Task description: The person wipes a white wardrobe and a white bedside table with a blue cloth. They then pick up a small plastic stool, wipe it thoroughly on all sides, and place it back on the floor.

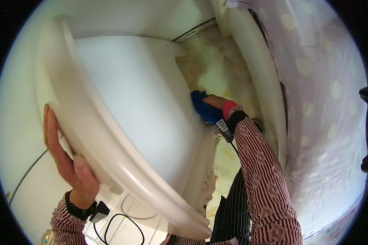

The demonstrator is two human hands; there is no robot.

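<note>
Before me is a cream piece of furniture with a smooth white panel (132, 92) and a thick moulded edge (110, 128). My left hand (70, 159) lies against the outer side of that edge, fingers stretched out and thumb apart; its palm contact is partly hidden. A blue cloth (202, 107) is bunched in my right hand (216, 100). It touches or nearly touches the panel's right-hand border, low down near the floor. The fingers of that hand are largely hidden by the cloth.
Close on the right stands a bed with a cream side rail (257, 61) and a pale dotted mattress cover (319, 107). A narrow strip of marbled floor (214, 67) runs between. Carved trim (210, 180) borders the furniture below. A black cable (122, 216) loops from my left wrist.
</note>
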